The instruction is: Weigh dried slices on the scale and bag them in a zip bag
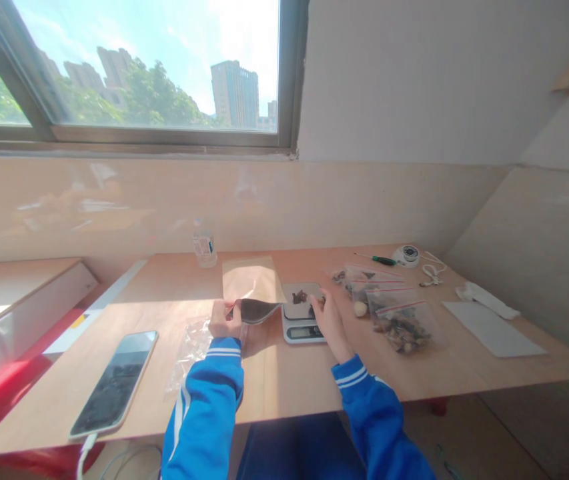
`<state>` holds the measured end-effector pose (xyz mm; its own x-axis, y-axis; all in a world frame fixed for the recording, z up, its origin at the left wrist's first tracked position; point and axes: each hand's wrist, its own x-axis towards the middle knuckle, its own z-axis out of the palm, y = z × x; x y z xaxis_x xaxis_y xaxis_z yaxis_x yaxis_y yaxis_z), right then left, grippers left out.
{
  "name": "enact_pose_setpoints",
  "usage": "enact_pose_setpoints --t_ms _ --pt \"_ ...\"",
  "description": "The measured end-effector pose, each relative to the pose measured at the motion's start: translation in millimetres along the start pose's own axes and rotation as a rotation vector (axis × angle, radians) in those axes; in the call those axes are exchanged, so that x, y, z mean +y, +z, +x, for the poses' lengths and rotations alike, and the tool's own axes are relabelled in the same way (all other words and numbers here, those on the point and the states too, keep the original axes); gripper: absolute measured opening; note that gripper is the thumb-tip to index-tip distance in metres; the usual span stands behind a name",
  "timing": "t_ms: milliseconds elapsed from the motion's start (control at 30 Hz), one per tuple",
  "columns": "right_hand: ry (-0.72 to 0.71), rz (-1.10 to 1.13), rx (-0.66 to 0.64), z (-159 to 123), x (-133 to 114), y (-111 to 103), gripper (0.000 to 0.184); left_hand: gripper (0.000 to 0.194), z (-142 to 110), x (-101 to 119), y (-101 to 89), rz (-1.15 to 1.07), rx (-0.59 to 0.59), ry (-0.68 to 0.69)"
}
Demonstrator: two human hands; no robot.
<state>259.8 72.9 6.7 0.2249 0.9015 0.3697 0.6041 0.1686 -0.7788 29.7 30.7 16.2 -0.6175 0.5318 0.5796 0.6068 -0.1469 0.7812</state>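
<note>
My left hand (224, 319) grips the open mouth of a tan kraft paper pouch (253, 283) that lies on the wooden table (289, 380). The pouch's dark opening faces a small digital kitchen scale (302, 321) just to its right. A few dark brown pieces (299, 296) rest on the scale's platform. My right hand (329, 319) lies at the scale's right edge, fingertips reaching onto the platform by the pieces; whether they pinch one is too small to make out. Both arms wear blue sleeves with white stripes.
Several clear zip bags of mixed dried items (399, 323) lie right of the scale. A smartphone (115, 383) on a cable and an empty clear bag (191, 350) lie at left. Farther back are a small bottle (205, 248), a screwdriver (378, 259), a round white device (407, 255) and white paper (491, 327).
</note>
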Motion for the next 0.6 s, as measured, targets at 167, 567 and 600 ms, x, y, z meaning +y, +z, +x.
enact_pose_setpoints --t_ms 167,567,600 --pt "-0.022 0.077 -0.098 18 11 0 0.042 0.016 0 1 -0.7 0.007 -0.014 -0.008" --pt "-0.281 -0.009 -0.031 8 16 -17 0.031 0.017 1 -4 0.4 0.003 -0.027 0.006" --pt "-0.301 -0.044 -0.060 8 15 -20 0.030 0.016 0 -4 0.6 0.005 -0.026 0.005"
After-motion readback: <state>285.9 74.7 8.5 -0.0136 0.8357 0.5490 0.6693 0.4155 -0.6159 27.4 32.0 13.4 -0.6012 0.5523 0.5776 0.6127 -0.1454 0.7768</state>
